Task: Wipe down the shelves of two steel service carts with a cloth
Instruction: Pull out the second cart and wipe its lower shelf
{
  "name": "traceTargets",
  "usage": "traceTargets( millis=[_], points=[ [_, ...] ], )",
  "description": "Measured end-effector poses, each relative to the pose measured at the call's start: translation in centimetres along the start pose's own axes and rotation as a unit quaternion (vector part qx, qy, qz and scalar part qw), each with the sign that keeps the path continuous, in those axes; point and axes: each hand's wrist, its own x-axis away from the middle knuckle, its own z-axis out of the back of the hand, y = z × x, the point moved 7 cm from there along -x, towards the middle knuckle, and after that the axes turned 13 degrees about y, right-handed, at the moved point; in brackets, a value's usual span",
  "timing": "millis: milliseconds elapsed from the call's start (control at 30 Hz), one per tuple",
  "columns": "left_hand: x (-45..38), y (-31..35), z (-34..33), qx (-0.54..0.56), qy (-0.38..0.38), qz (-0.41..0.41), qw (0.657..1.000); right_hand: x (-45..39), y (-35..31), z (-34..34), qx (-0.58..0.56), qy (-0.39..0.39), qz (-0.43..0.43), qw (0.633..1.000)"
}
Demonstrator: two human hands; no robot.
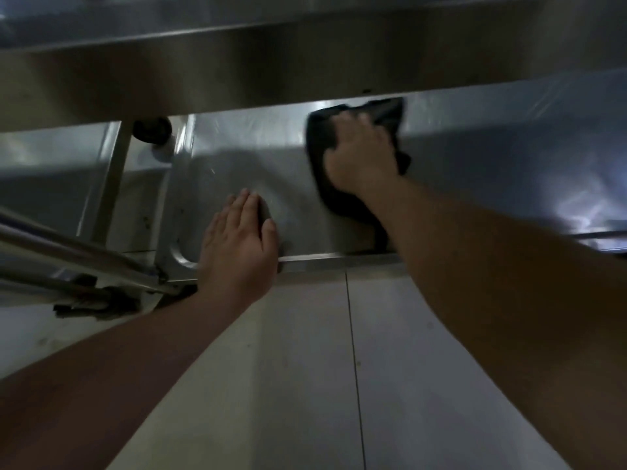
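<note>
Steel shelf (475,171) | right hand (361,157) grips cloth (342,198) | left hand (237,245) flat

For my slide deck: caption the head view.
Right hand presses a dark cloth on the cart's lower shelf; left hand braces flat.

text: none legible | labels: none | numbers: none | signs: none

Upper shelf (237,79) seemingly low overhead
</note>
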Motion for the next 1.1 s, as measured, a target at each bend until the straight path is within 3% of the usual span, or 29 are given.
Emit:
traceTargets(
  millis=[133, 233, 300, 367, 433, 533, 600, 667, 767, 867, 967, 1033, 1100],
  points=[
    [0.4, -0.1, 0.9, 0.043, 0.028, 0.022, 0.998, 5.6, -6.0, -1.6, -0.024, -0.062, 0.206, 0.976],
    [0.7, 0.2, 0.8, 0.038, 0.021, 0.017, 0.999, 9.6, -2.7, -0.6, -0.033, -0.079, 0.308, 0.948],
    [0.6, 0.1, 0.5, 0.026, -0.007, 0.027, 0.999, 10.2, 1.8, 1.3, -0.039, -0.079, 0.307, 0.948],
    [0.4, 0.1, 0.4, 0.034, -0.028, 0.032, 0.998, 9.3, 8.4, 3.4, -0.035, -0.038, 0.213, 0.976],
    [0.1, 0.1, 0.6, 0.056, -0.037, 0.033, 0.997, 8.5, 15.9, 5.4, -0.018, 0.041, 0.019, 0.999],
    [-0.4, -1.3, 2.0, 0.088, -0.021, 0.053, 0.994, 8.9, 21.5, 5.8, 0.036, 0.124, -0.241, 0.962],
    [-0.9, -3.6, 3.2, 0.077, 0.000, 0.078, 0.994, 8.4, 19.6, 4.5, 0.037, 0.131, -0.308, 0.942],
    [-1.2, -5.8, 3.8, 0.078, -0.001, 0.128, 0.989, 7.4, 15.5, 3.2, 0.036, 0.129, -0.314, 0.940],
    [-1.3, -7.1, 3.4, 0.100, -0.028, 0.184, 0.977, 6.0, 7.0, 1.6, 0.029, 0.101, -0.217, 0.971],
    [-1.5, -7.1, 2.6, 0.091, -0.035, 0.175, 0.980, 6.6, -3.3, -0.5, -0.014, 0.024, 0.034, 0.999],
    [-1.8, -7.3, 2.3, 0.095, -0.043, 0.168, 0.980, 11.0, -8.9, -2.4, -0.032, -0.100, 0.261, 0.960],
    [-1.8, -7.3, 2.2, 0.100, -0.045, 0.164, 0.980, 13.7, -9.0, -2.5, -0.035, -0.143, 0.331, 0.932],
    [-1.6, -7.2, 2.4, 0.110, -0.041, 0.166, 0.979, 15.4, -8.2, -1.6, -0.065, -0.161, 0.345, 0.922]
  ],
)
